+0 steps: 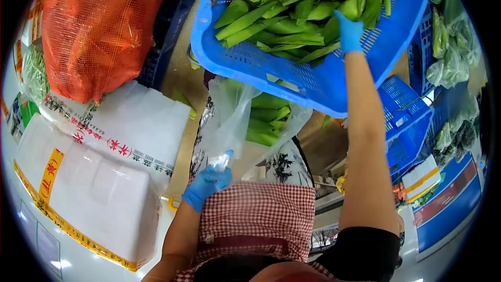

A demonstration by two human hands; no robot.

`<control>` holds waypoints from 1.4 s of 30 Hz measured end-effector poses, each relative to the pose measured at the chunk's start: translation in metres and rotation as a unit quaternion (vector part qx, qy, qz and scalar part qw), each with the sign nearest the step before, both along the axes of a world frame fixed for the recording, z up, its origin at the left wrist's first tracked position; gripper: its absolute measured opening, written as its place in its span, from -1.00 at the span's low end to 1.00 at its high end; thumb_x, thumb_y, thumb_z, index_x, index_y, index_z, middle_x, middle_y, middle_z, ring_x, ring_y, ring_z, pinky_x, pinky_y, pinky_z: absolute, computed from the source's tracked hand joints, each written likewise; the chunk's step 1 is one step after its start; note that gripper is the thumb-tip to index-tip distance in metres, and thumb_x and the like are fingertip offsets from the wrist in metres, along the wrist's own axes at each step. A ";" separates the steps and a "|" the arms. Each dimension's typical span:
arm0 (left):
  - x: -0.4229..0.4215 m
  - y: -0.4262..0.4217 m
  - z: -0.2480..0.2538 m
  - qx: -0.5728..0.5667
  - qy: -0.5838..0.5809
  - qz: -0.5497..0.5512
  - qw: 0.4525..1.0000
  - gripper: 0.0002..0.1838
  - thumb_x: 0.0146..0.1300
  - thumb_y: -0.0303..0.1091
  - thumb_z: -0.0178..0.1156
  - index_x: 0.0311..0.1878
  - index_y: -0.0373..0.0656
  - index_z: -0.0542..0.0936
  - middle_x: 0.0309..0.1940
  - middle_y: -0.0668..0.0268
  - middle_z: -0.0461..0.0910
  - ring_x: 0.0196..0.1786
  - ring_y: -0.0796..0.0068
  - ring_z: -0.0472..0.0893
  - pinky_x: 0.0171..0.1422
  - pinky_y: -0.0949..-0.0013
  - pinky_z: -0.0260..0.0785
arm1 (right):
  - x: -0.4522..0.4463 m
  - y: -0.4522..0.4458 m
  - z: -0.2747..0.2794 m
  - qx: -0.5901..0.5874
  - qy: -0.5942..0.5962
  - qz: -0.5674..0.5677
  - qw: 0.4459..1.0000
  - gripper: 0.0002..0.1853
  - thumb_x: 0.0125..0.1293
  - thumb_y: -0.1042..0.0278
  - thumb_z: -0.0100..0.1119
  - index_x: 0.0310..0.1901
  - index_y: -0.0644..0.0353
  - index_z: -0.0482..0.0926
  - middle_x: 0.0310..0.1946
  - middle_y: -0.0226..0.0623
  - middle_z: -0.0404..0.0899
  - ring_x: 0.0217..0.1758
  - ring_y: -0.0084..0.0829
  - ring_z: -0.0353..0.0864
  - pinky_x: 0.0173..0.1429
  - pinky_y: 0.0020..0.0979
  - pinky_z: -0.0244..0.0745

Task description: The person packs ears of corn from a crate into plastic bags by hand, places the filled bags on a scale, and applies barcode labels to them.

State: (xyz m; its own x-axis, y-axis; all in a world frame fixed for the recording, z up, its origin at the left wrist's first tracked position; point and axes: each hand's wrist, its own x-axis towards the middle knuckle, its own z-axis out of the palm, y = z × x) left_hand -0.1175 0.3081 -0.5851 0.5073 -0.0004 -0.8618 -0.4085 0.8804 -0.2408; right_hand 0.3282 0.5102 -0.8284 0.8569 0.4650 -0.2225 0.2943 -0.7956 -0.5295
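Observation:
A blue-gloved hand, my left hand (207, 184), is closed on the gathered edge of a clear plastic bag (232, 125). Several green corn ears in husks (266, 120) lie inside the bag, below the front edge of a blue plastic basket (292, 91). My right hand (349, 32), also in a blue glove, reaches into that basket at its right side. Its fingers are curled at the husk of a green corn ear (352, 8). More husked corn (297, 26) is heaped in the basket, to the left of this hand.
An orange mesh sack (102, 31) stands at the upper left, above white foam boxes (99, 183) with yellow tape. Another blue basket (404, 120) is at the right. Bagged green vegetables (454, 47) are at the far right.

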 end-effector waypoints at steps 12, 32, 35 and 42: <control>0.003 -0.001 -0.003 0.005 -0.046 0.070 0.997 -0.24 0.02 -0.45 0.11 0.34 -0.01 0.09 -0.58 0.33 0.31 -0.55 0.49 0.29 -0.44 0.45 0.16 | -0.052 -0.078 0.108 0.212 0.663 -0.181 0.695 -0.43 0.13 0.10 0.21 0.15 0.12 0.30 0.09 -0.23 0.39 0.16 -0.23 0.36 0.18 -0.09 0.32; 0.001 0.021 -0.005 0.008 -0.092 0.119 0.989 -0.24 0.04 -0.47 0.07 0.36 0.02 0.05 -0.66 0.37 0.25 -0.60 0.51 0.24 -0.48 0.48 0.11 | -0.116 0.048 0.072 0.106 0.557 0.066 0.821 -0.49 0.20 0.13 0.10 0.11 0.26 0.35 -0.13 -0.18 0.52 -0.13 -0.30 0.54 0.01 -0.30 0.42; -0.002 0.019 -0.005 -0.014 -0.075 0.127 0.989 -0.28 0.06 -0.53 0.05 0.33 0.03 0.10 -0.69 0.31 0.27 -0.61 0.48 0.26 -0.49 0.44 0.11 | -0.101 0.127 -0.004 0.110 0.461 0.037 0.880 -0.28 0.03 0.15 0.31 0.20 0.25 0.25 0.04 -0.06 0.42 0.01 -0.17 0.46 0.07 -0.18 0.42; -0.004 0.020 -0.005 -0.022 -0.085 0.129 0.988 -0.29 0.07 -0.53 0.05 0.33 0.03 0.11 -0.68 0.32 0.27 -0.60 0.50 0.26 -0.47 0.46 0.11 | -0.095 0.097 0.030 0.187 0.625 -0.027 0.758 -0.42 0.14 0.07 0.21 0.12 0.22 0.36 0.03 -0.15 0.45 0.06 -0.22 0.45 0.17 -0.20 0.35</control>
